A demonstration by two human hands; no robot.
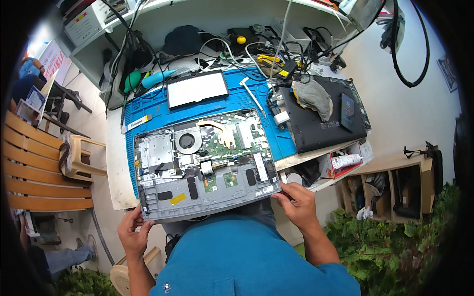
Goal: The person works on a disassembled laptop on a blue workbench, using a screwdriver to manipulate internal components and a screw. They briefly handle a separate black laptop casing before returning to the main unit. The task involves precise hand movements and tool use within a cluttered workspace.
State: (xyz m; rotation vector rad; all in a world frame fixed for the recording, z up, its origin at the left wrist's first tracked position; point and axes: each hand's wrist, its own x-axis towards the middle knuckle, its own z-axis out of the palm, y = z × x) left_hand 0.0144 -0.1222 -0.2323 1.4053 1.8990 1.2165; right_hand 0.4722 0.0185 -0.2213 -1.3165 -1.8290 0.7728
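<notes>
An opened laptop base (217,181) lies across the front of a blue mat (148,111), its fan, circuit board and copper heat pipe exposed, its front part reaching past the bench edge. My left hand (133,229) pinches its front left corner, thumb underneath the edge. My right hand (298,204) holds the front right corner with curled fingers. Behind it on the mat sit a white-faced panel in a dark frame (196,89) and a thin white tool (251,93). To the right rests a black laptop (311,133) with a grey cloth (311,98) and a phone (347,112) on it.
Cables and tools (276,64) crowd the back beneath a white shelf (227,10). A red box (328,166) sits under the bench's right side. At left are a wooden bench (44,177), a plastic stool (84,158) and other people (69,256); at right, a cubby shelf (405,167).
</notes>
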